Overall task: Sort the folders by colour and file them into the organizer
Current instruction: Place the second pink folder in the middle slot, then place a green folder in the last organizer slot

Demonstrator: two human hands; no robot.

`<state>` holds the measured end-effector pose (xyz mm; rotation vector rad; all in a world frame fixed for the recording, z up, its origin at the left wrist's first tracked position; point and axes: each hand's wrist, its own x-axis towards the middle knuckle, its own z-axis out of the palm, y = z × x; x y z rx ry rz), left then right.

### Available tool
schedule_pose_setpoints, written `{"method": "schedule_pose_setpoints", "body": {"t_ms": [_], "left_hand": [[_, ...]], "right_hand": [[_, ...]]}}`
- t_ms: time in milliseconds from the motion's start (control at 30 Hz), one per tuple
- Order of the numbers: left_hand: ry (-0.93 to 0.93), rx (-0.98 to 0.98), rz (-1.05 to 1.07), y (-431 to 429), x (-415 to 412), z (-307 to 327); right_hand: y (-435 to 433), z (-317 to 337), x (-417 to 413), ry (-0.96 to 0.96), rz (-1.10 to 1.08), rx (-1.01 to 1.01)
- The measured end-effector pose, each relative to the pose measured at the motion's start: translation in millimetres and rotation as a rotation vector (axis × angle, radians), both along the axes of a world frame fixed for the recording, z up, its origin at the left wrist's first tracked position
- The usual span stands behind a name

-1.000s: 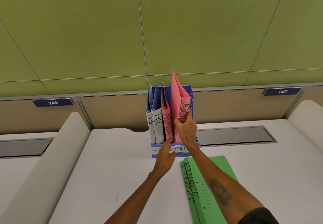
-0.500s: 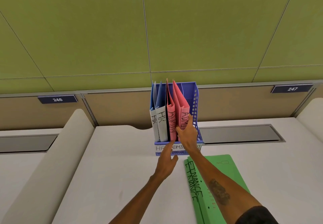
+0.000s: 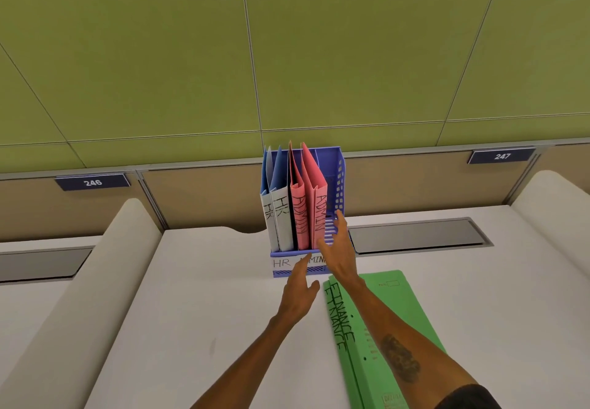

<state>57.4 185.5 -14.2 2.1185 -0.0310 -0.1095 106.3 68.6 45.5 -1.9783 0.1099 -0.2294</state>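
A blue slotted organizer (image 3: 339,182) stands at the back of the desk. Two blue folders (image 3: 277,217) marked HR fill its left slot, and two pink folders (image 3: 308,214) marked ADMIN stand in the middle slot; the right slot holds nothing. My right hand (image 3: 336,249) hovers open in front of the right slot, just off the right pink folder. My left hand (image 3: 298,293) reaches with straight fingers to the organizer's labelled front. Two green folders (image 3: 380,329) marked FINANCE lie flat on the desk under my right forearm.
The white desk (image 3: 198,297) has a grey cable hatch (image 3: 418,234) right of the organizer and another (image 3: 41,263) at far left. Curved white dividers (image 3: 95,281) flank the desk. A green panel wall (image 3: 287,57) rises behind.
My right hand pushed the second pink folder down into the middle slot, then let go and opened. The left hand stayed near the organizer's front.
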Motion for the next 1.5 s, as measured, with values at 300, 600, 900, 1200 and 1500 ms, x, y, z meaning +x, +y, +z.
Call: {"method": "schedule_pose_setpoints", "body": {"t_ms": [300, 600, 900, 1200, 1500], "left_hand": [[0.153, 0.059, 0.025, -27.9, -48.8, -22.9], [0.310, 0.186, 0.039, -61.0, -108.7, -59.5], [0.349, 0.296, 0.071, -96.6, -123.7, -53.6], [0.406, 0.274, 0.207, -117.8, -122.6, -48.4], [0.313, -0.026, 0.309, -124.7, -115.5, -45.3]], "right_hand": [[-55.3, -44.7, -64.6, 0.144, -0.101, -0.096], [-132.1, -93.3, -130.5, 0.555, -0.278, -0.369], [-187.4, -110.9, -168.7, 0.688, -0.290, -0.410], [-202.2, -107.0, -176.1, 0.615, -0.210, -0.403], [-205.7, -101.8, -174.2, 0.619, -0.193, -0.397]]}}
